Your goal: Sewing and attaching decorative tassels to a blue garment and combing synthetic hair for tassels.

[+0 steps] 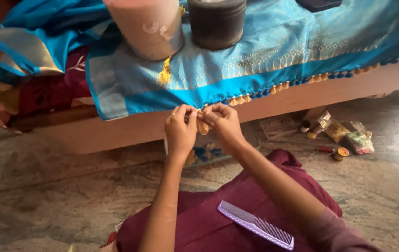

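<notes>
A bright blue silk cloth with a gold woven border (265,51) drapes over a low wooden surface (115,130), its edge running from lower left to upper right and trimmed with a row of small gold and blue tassels (274,88). On it stand a tall pale pink cylinder (146,28) at left and a squat dark grey cylinder (217,21) to its right.

The left hand (180,128) and the right hand (224,122) meet just below the hanging edge, fingertips pinched together on a small golden thread tassel (202,125). The tassel sits between the two hands, its long axis roughly upright, loose end pointing down. Both hands are closed on it, thumbs and forefingers touching.

Below the forearms, a lilac plastic comb (255,225) lies slantwise on the maroon fabric over the person's lap (218,219), well apart from the hands. Farther right, on the mottled stone floor (45,186), lie small clear packets (349,135) and thread spools (332,151), near the foot of the surface.
</notes>
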